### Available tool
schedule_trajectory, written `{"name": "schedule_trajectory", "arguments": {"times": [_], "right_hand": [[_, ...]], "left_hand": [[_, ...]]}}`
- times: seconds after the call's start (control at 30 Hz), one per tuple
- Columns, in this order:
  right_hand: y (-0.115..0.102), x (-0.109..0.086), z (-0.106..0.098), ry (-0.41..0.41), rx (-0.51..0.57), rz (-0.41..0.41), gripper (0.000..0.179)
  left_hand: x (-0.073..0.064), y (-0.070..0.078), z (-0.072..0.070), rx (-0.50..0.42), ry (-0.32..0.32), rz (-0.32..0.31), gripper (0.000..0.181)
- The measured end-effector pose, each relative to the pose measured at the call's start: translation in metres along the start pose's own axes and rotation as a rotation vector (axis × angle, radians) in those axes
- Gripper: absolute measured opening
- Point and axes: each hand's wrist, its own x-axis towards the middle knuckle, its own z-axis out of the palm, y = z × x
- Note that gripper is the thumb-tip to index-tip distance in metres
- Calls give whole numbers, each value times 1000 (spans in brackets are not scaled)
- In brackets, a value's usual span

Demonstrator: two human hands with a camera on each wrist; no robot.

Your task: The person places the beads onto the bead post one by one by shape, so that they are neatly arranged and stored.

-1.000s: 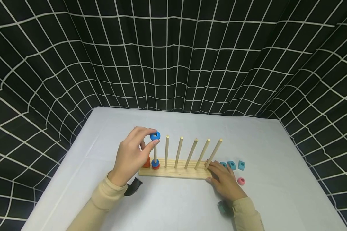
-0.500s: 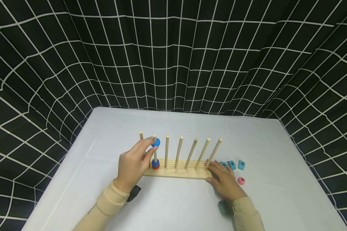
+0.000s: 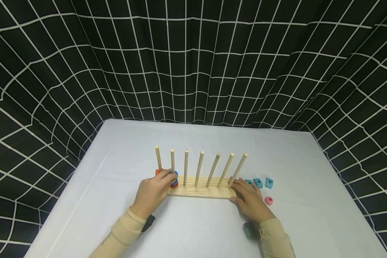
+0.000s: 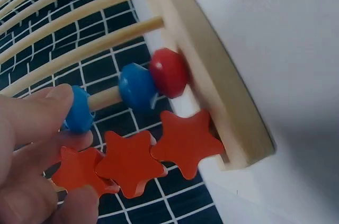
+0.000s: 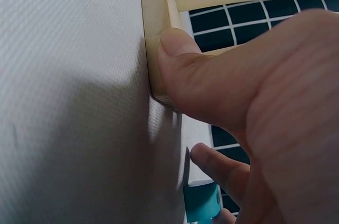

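Note:
A wooden peg board with a row of upright pegs lies between my hands. My left hand pinches a blue bead between thumb and fingers, threaded on the second peg from the left. Below it on that peg sit another blue bead and a faceted red bead against the base, with a short gap under the held bead. Orange stars are stacked on the leftmost peg, beside my fingers. My right hand grips the board's right end, thumb on its front edge.
Several teal blocks and a pink bead lie on the white table just right of the right hand. A dark piece shows by the left wrist. Black cloth with white grid lines hangs behind the table.
The left hand has brought the blue bead from the top of the second peg down along it, close over the lower beads. The right hand has stayed on the board.

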Motion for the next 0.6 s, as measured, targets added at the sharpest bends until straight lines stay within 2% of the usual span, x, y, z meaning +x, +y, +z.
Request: {"name": "schedule_trajectory", "arguments": {"times": [0.2, 0.37, 0.6], "right_hand": [[0, -1, -1, -3, 15, 7, 48], [0, 0, -1, -3, 26, 0, 46], [3, 0, 0, -5, 13, 2, 46]], "left_hand": [[-4, -3, 6, 89, -55, 61, 27], [-6, -4, 9, 144, -94, 82, 26], [-10, -1, 7, 121, -110, 67, 24]]}}
